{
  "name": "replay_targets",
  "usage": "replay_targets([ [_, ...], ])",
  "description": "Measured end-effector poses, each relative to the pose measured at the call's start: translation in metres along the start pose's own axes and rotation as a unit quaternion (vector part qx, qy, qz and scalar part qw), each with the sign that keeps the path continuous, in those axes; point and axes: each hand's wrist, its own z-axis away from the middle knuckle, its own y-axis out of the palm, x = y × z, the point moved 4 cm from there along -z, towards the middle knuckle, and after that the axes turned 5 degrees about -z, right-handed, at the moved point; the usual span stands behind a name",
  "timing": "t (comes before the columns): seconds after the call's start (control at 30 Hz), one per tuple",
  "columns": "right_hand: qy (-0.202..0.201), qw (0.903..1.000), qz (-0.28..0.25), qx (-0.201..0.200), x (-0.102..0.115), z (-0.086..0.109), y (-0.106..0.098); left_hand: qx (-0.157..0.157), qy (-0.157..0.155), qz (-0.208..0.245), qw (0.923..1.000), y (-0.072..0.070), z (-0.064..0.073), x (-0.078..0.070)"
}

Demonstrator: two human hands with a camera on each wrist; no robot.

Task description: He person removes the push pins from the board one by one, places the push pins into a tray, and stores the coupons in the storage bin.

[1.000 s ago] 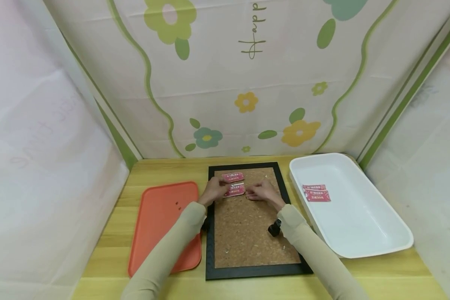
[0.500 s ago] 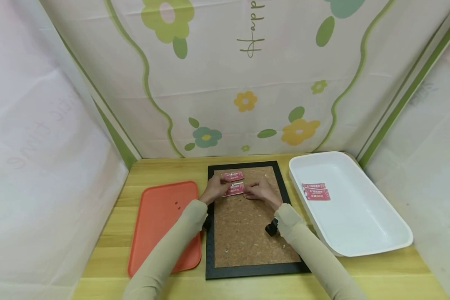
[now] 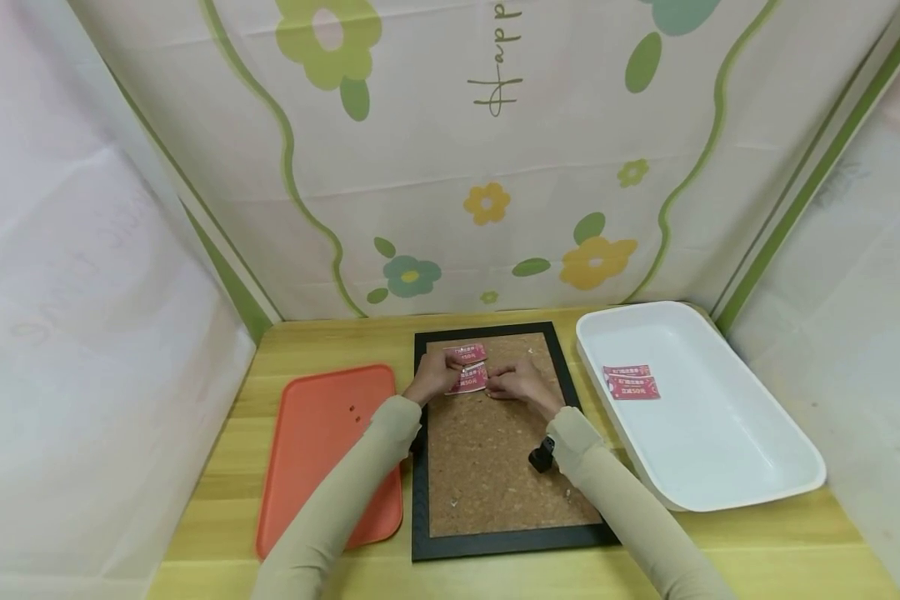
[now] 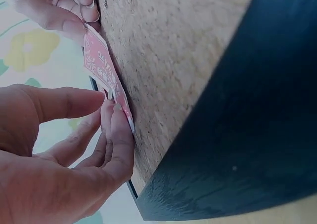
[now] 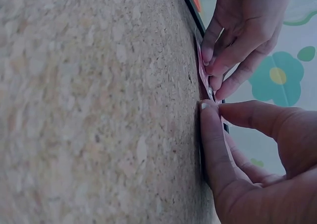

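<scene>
On the cork board [image 3: 510, 467] in a black frame, two pink printed coupons lie one above the other. The upper coupon [image 3: 474, 352] carries a small white dot near its top edge. My left hand [image 3: 437, 377] pinches the top left part of the lower coupon [image 3: 471, 381] with thumb and fingertips. A tiny dark pointed thing [image 4: 109, 93] shows between those fingertips; I cannot tell what it is. At the coupon's right edge, my right hand [image 3: 523, 385] pinches the corner. In the left wrist view the coupon stands slightly tilted from the cork.
An orange-red tray [image 3: 307, 467] with two small dark marks lies left of the board. At right stands a deep white tray [image 3: 720, 433], holding two overlapping pink coupons [image 3: 633, 387]. A flowered cloth [image 3: 450, 167] hangs behind the wooden table [image 3: 225, 500].
My left fingers have shifted slightly right along the lower coupon's top edge, covering more of both coupons. The coupon now sits slightly more slanted. My right hand has stayed at its right edge.
</scene>
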Motion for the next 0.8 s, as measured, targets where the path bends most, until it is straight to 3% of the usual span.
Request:
replay_targets([
  [0.3, 0.006, 1.0000, -0.002, 0.001, 0.005, 0.002, 0.002, -0.002, 0.004, -0.014, 0.9999, 0.000, -0.004, -0.004],
  [0.6, -0.001, 0.9991, 0.042, -0.005, 0.007, 0.002, 0.003, 0.003, 0.003, -0.018, 0.9998, 0.003, -0.010, -0.004],
  [0.8, -0.004, 0.9991, 0.043, 0.002, 0.008, 0.000, 0.005, 0.006, -0.005, -0.022, 0.9997, 0.004, -0.013, -0.003],
])
